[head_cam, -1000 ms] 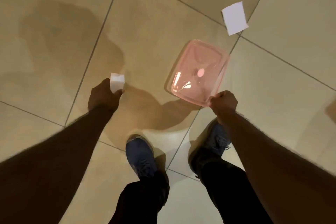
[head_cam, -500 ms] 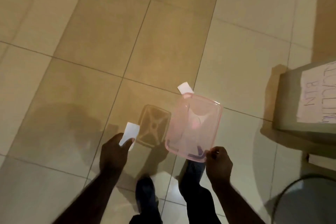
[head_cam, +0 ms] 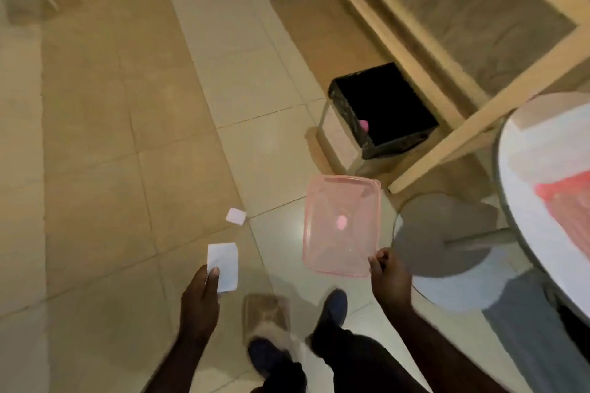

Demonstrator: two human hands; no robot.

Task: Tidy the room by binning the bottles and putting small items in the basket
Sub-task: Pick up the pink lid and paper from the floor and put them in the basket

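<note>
Room: the view has swung from bare tiles to the upper right of the frame, where a wooden frame (head_cam: pixel 415 51) slants across; a white round table (head_cam: pixel 549 188) now fills the right edge.
Bin: a dark-lined bin (head_cam: pixel 381 112) has come into sight at centre right, under that wooden frame, with something pink at its rim, too blurred to name.
Basket: the pink see-through basket (head_cam: pixel 343 223), at centre right, is held clear of the floor, seemingly with one small pink item inside.
Right hand: the right hand (head_cam: pixel 388 277) is closed on the basket's near corner.
Left hand: the left hand (head_cam: pixel 202 293), lower centre, pinches a white paper (head_cam: pixel 223 265) between thumb and fingers.
Floor scrap: a second white scrap (head_cam: pixel 236 216) lies on the tiles just above the held paper.
Meaning: the person has walked on; I judge the held paper goes into the basket next, and the scrap remains to collect.
</note>
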